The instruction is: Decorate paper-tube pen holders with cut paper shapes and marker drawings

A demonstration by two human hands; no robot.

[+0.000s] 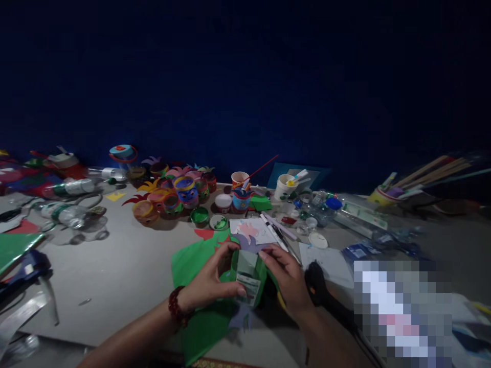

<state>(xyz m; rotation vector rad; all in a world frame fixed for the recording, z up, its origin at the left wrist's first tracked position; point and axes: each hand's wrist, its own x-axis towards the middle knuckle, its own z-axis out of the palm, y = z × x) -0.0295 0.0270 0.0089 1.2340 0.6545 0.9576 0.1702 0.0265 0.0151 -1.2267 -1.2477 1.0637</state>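
A small green cup-like piece with a printed label (248,289) is held upright between my two hands, over the table's front part. My left hand (217,278), with a dark red bead bracelet at the wrist, is closed round its left side, thumb across the label. On the right, my right hand (286,273) touches the upper rim with thumb and fingertips. Green sheets (192,260) lie beneath and left of the hands. Behind the piece is a white paper (261,232) with a pink cut-out (247,231) on it. Something yellow shows below my right palm, mostly hidden.
Decorated cups (185,191) stand in a group at the back. Open green paint pots (200,216) sit nearer. Plastic bottles lie left (63,212) and right (356,220). A glue gun (32,271) is at far left; a black-handled tool (316,281) lies right of my right hand.
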